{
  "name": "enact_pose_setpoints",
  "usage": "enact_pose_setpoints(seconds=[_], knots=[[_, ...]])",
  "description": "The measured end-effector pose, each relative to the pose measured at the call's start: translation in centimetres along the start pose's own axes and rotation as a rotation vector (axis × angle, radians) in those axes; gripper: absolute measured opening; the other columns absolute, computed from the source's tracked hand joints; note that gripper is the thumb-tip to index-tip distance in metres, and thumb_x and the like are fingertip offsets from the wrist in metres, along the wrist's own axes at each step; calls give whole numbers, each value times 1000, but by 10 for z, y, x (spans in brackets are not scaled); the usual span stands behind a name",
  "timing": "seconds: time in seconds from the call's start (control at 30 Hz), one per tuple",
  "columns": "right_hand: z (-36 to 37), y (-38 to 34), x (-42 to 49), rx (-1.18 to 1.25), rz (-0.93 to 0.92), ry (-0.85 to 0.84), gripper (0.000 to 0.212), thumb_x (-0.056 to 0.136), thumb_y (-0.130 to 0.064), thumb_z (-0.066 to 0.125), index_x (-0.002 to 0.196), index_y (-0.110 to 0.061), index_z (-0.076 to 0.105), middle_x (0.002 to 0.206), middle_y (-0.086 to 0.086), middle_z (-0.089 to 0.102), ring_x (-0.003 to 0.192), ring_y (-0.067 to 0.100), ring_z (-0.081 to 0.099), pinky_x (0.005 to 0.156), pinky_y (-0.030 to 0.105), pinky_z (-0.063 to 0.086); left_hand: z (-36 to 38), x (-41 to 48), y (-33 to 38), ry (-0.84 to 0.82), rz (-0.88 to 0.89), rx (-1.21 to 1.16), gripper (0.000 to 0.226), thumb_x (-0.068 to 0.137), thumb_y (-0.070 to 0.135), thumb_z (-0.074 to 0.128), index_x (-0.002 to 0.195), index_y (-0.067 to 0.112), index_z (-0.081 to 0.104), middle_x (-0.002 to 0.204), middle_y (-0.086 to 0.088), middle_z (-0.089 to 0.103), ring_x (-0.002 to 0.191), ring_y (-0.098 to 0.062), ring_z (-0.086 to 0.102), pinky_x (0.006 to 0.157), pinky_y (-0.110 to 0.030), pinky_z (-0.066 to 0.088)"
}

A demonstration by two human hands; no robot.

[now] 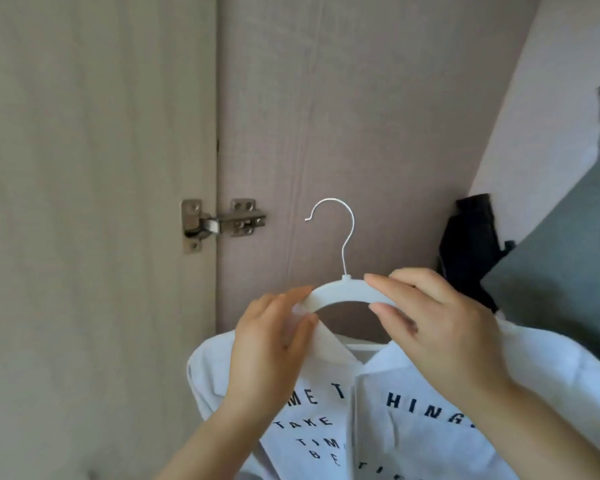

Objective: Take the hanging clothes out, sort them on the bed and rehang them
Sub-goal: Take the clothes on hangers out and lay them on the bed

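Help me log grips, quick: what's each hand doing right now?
Left hand: pinches the white hanger on its left side, above the white shirt collar.
Right hand: grips the hanger's right side.

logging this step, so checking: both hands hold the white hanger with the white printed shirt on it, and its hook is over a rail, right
No: the head view shows the hook free, caught on nothing, before the wardrobe panel. Otherwise right: left hand and right hand hold the white hanger with the white printed shirt on it.
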State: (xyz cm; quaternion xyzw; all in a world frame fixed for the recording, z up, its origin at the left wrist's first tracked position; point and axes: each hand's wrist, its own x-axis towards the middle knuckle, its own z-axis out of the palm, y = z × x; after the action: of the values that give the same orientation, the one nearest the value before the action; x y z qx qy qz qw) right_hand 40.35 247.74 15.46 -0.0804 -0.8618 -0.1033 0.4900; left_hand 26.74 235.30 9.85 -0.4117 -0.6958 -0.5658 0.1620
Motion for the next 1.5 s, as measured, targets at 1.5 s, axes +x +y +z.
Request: enact_pose_setpoints(seconds=[1.5], knots=[[157,-944,-42,1704,-538,-699,32,71,-5,78,97,-23,71,87,-13,61,78,-5,57,64,10,47,-758,-403,-162,1092,-850,1116,33,70,5,76,96,26,72,85,32,49,84,-10,58,80,-34,49]])
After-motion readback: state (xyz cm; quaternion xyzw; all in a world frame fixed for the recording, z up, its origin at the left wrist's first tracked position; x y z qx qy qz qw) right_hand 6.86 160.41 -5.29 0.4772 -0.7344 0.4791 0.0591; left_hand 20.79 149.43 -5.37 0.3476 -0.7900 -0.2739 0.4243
